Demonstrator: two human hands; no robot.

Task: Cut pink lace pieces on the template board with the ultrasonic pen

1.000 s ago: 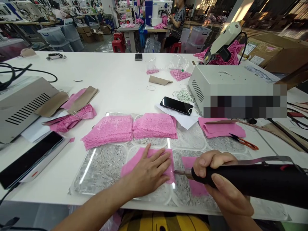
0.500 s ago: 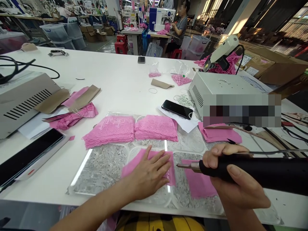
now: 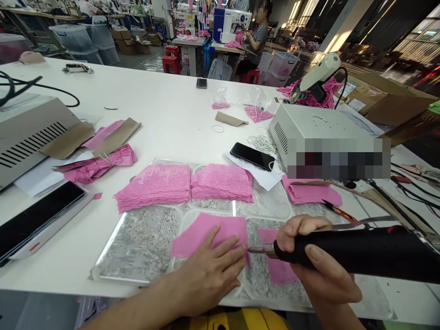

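My left hand (image 3: 220, 266) lies with fingers spread on a pink fabric piece (image 3: 202, 231), pressing it onto the grey marbled board (image 3: 144, 247). In my right hand (image 3: 319, 261) is a black handheld tool (image 3: 357, 247) with a thin metal tip, much like an ultrasonic welding gun. Its tip reaches the right edge of the fabric, close to my left fingertips; whether it touches the cloth I cannot tell. Partly under the tool lies another pink piece (image 3: 280, 270). Behind my hands sit two stacks of pink lace pieces, a left stack (image 3: 154, 185) and a right stack (image 3: 222, 183).
Grey machine boxes stand at the left (image 3: 34, 128) and right (image 3: 319, 123). A black phone (image 3: 252, 156) rests on paper behind the board. Orange-handled snips (image 3: 340, 211) lie at the right near folded pink fabric (image 3: 309, 190). Farther back, a person (image 3: 257, 41) sits at a sewing machine.
My left hand has slid down toward me on the fabric. The tool in my right hand has moved left and slightly down, bringing its tip to the fabric's edge.
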